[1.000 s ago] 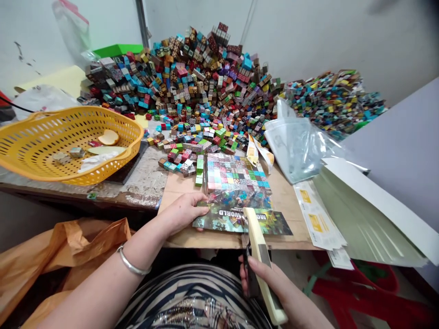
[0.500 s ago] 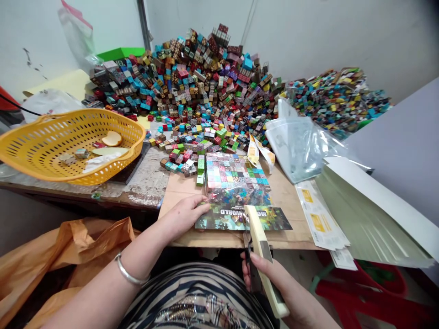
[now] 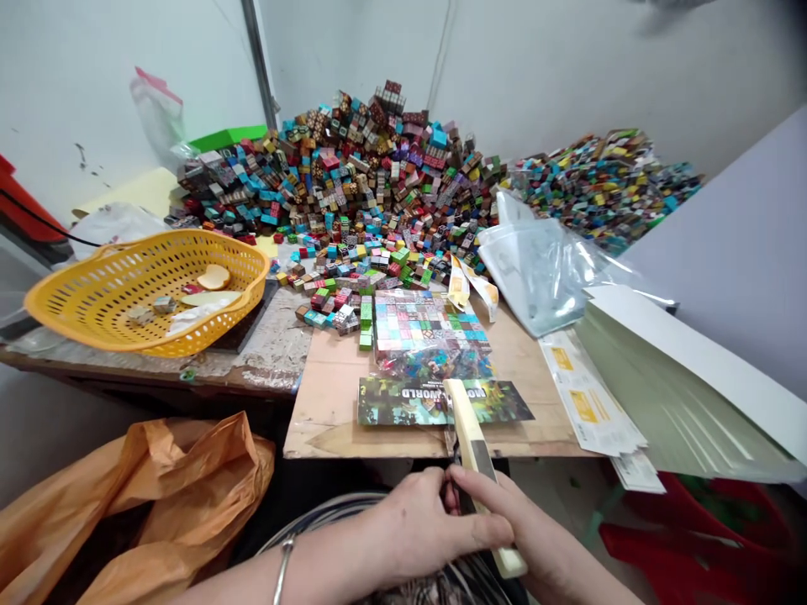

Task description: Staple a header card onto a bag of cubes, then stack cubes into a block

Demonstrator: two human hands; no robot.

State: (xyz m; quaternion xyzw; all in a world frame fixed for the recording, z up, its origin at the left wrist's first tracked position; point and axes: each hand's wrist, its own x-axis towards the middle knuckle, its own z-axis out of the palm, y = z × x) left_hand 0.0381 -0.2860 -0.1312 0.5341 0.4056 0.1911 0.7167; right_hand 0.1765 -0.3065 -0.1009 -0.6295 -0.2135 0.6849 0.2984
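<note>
A cream-handled stapler-like tool (image 3: 474, 458) is held in my right hand (image 3: 504, 508), its far end over the printed card (image 3: 391, 403). Against my right hand and the tool rests my left hand (image 3: 429, 517), its thumb across the handle; its fingertips are hidden, so what they hold is unclear. Behind the card lies a clear bag of small patterned blocks (image 3: 432, 323) with a colourful header. A short green block row (image 3: 366, 323) stands along the bag's left side.
Loose blocks (image 3: 378, 185) are heaped at the back. A yellow basket (image 3: 151, 336) stands left, an orange bag (image 3: 176, 496) below it. Clear plastic bags (image 3: 535, 269), printed sheets (image 3: 583, 395) and a card stack (image 3: 668, 395) are at the right.
My left hand has left the printed card and come down to my right hand and the tool. The view has shifted slightly, while the card and the block bag stay in place on the cardboard.
</note>
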